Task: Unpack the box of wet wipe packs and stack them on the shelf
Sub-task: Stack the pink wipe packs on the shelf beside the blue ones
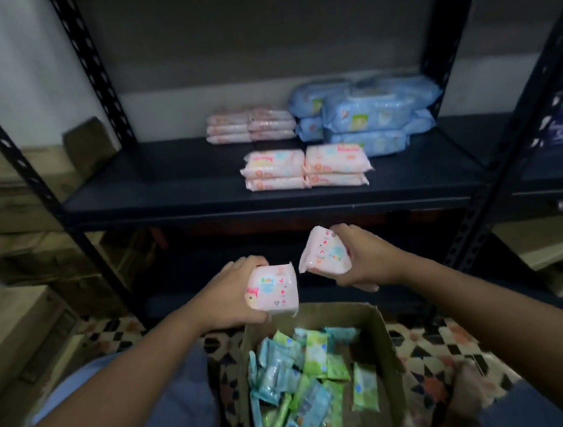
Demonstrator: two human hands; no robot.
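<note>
Nearest, the cardboard box (379,348) sits on the patterned floor between the knees, its bottom covered with a jumble of small green and blue wipe packs (303,386), too tangled to count. Just above its far rim, the left hand (236,290) grips one pink pack (274,291) and the right hand (363,260) grips a second pink pack (325,252), each with fingers wrapped round its edges.

To place these well, I judge it best to carry both up level and set one flat on each of the front pink stacks (306,168), edges squared so the piles stay upright.

On the shelf (168,190), the near row has two pink stacks of two, four packs in all. Behind stand two pink stacks of three (251,126), six packs. To their right, large blue packs (366,112) are piled, about six visible.
</note>
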